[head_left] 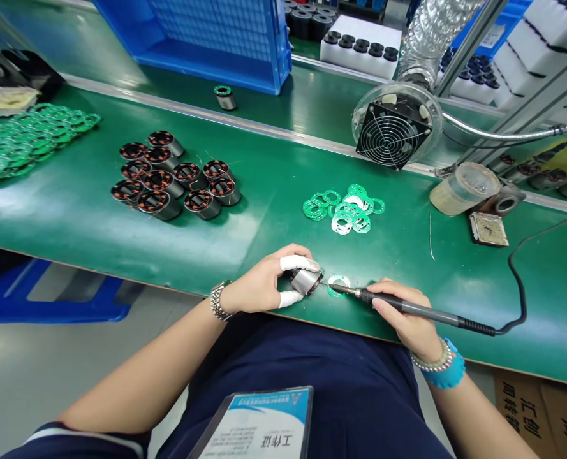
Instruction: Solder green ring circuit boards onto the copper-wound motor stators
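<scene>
My left hand [268, 280], with white covers on thumb and a finger, grips a motor stator [306, 282] lying tilted on its side near the bench's front edge. In my right hand [407, 312] is a soldering iron [410, 307], held like a pen. Its tip points left at the stator's end, close to a thin wire there; whether they touch I cannot tell. Under the tip lies a green ring-shaped circuit board [339, 280] on the bench. Farther back is a loose heap of similar green ring boards [353, 207].
Several wound stators [168, 178] stand at the left, beyond them panels of green boards [29, 140]. A fume-extractor fan [393, 131] hangs at the back right. Near it are a plastic tub [465, 188] and a sponge tray [488, 229]. The iron's cord [522, 287] curves right.
</scene>
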Motion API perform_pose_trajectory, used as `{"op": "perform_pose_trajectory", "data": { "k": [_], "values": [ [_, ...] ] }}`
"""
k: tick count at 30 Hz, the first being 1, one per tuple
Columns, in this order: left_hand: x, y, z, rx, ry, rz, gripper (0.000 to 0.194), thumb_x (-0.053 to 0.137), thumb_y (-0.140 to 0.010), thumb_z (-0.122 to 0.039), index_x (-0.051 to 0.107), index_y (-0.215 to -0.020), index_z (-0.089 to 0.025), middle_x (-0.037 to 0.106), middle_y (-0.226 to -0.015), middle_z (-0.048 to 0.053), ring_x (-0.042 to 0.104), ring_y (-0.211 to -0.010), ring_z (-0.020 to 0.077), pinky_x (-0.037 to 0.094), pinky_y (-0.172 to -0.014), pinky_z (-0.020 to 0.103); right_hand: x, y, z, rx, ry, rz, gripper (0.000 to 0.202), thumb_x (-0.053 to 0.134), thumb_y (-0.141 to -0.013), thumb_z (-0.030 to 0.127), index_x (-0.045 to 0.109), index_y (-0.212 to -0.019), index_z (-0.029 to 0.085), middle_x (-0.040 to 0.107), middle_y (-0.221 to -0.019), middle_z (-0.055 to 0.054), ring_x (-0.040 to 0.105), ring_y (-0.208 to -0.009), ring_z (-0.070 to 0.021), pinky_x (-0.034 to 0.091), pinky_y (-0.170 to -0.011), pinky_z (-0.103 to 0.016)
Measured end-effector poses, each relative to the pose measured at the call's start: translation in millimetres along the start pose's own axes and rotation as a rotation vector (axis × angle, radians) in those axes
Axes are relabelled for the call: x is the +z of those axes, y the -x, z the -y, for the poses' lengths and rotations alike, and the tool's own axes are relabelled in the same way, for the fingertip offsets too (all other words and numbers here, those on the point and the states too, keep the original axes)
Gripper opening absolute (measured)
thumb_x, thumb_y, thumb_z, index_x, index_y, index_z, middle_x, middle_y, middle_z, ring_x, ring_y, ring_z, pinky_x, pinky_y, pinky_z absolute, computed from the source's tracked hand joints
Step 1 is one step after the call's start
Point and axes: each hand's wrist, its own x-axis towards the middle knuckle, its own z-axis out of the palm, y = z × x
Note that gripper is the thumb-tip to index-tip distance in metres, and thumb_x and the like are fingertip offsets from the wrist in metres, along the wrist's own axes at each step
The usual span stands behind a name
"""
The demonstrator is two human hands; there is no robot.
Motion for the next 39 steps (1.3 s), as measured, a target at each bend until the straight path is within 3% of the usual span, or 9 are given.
{"op": "perform_pose_trajectory", "data": {
  "k": [15,23,31,36,39],
  "values": [
    [0.1,0.0,1.3,0.014,-0.005,0.000,0.040,0.059,-0.069,-0.008,0.052,-0.106,-0.022,0.048,-0.113,0.005,0.056,-0.098,0.0176,0.047,-0.089,0.036,0.5,0.8,-2.5,0.001,-0.014,0.024,0.012,0.057,-0.081,0.023,0.066,-0.089,0.023,0.067,-0.079,-0.001,0.061,-0.074,-0.0150,0.047,-0.068,-0.027],
    [0.4,0.2,1.3,0.016,0.002,-0.004,0.041,0.059,-0.068,-0.007,0.052,-0.105,-0.022,0.049,-0.113,0.005,0.056,-0.097,0.0172,0.047,-0.088,0.035,-3.1,3.5,-5.1,0.001,-0.048,-0.043,0.012,0.058,-0.081,0.021,0.065,-0.089,0.023,0.065,-0.079,0.000,0.059,-0.068,-0.0130,0.047,-0.065,-0.026],
    [1.1,0.3,0.6,-0.002,-0.005,-0.005,0.039,0.059,-0.069,-0.010,0.052,-0.106,-0.021,0.048,-0.113,0.006,0.055,-0.098,0.0182,0.047,-0.088,0.036,-0.6,3.0,-5.6,-0.027,0.070,-0.111,0.018,0.065,-0.075,0.020,0.064,-0.092,0.026,0.067,-0.087,0.000,0.063,-0.078,-0.0151,0.050,-0.070,-0.026],
    [0.7,0.2,-0.1,-0.026,-0.001,-0.004,0.037,0.060,-0.069,-0.011,0.053,-0.104,-0.021,0.049,-0.113,0.006,0.056,-0.098,0.0186,0.046,-0.089,0.035,2.6,7.1,-7.9,-0.014,0.047,-0.155,0.019,0.061,-0.079,0.021,0.063,-0.098,0.026,0.068,-0.081,-0.001,0.066,-0.075,-0.0160,0.053,-0.069,-0.029],
    [0.8,0.3,-0.3,-0.022,0.024,-0.022,0.038,0.062,-0.068,-0.013,0.051,-0.103,-0.021,0.049,-0.113,0.007,0.055,-0.099,0.0196,0.046,-0.089,0.036,6.5,8.6,-7.1,-0.095,-0.014,-0.151,0.022,0.052,-0.085,0.016,0.059,-0.104,0.023,0.069,-0.076,-0.001,0.068,-0.074,-0.0158,0.056,-0.072,-0.031]
  ]
}}
